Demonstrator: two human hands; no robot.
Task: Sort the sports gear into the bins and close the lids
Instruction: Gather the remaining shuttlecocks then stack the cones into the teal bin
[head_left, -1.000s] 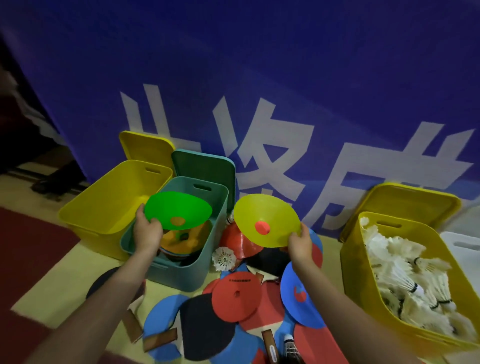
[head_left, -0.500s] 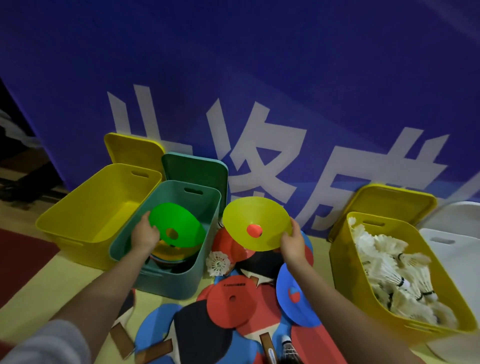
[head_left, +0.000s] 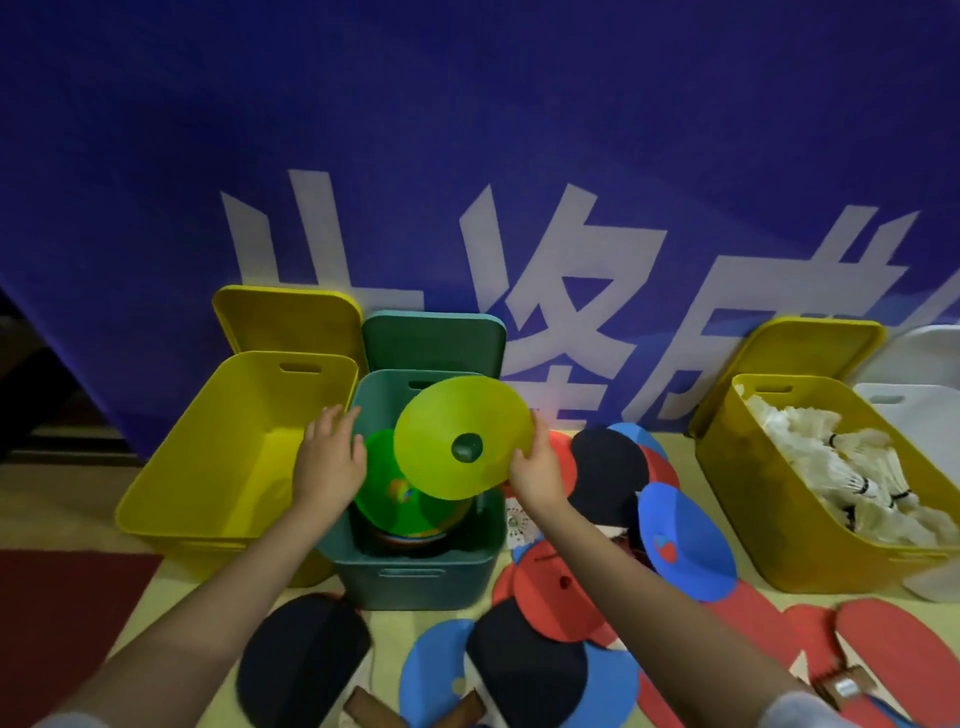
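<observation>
The green disc cone (head_left: 387, 483) that the left hand (head_left: 328, 462) held over the teal bin (head_left: 415, 571) 1 second ago now lies inside that bin on top of the stacked cones, and the left hand has let go: its fingers are spread and relaxed at the bin's left rim, holding nothing. The right hand (head_left: 535, 470) has carried the yellow disc cone (head_left: 462, 439) from beside the bin to above its opening, tilted, pinched at the edge nearest the bin's right wall with thumb in front and fingers behind. That puts 1 cone sorted and a 2nd apparently about to follow it. Left of the teal bin the yellow bin (head_left: 228, 467) looks empty, its lid (head_left: 288, 317) propped behind it; the teal lid (head_left: 434, 340) leans behind the teal bin. Right of and in front of the teal bin, table tennis paddles (head_left: 535, 670), red (head_left: 561, 587) and blue (head_left: 680, 545) disc cones and 1 loose shuttlecock (head_left: 515, 522) lie unsorted on the floor. Far right of it, another yellow bin (head_left: 769, 519) holds shuttlecocks (head_left: 841, 467). All lids in view are off, so much sorting remains.
</observation>
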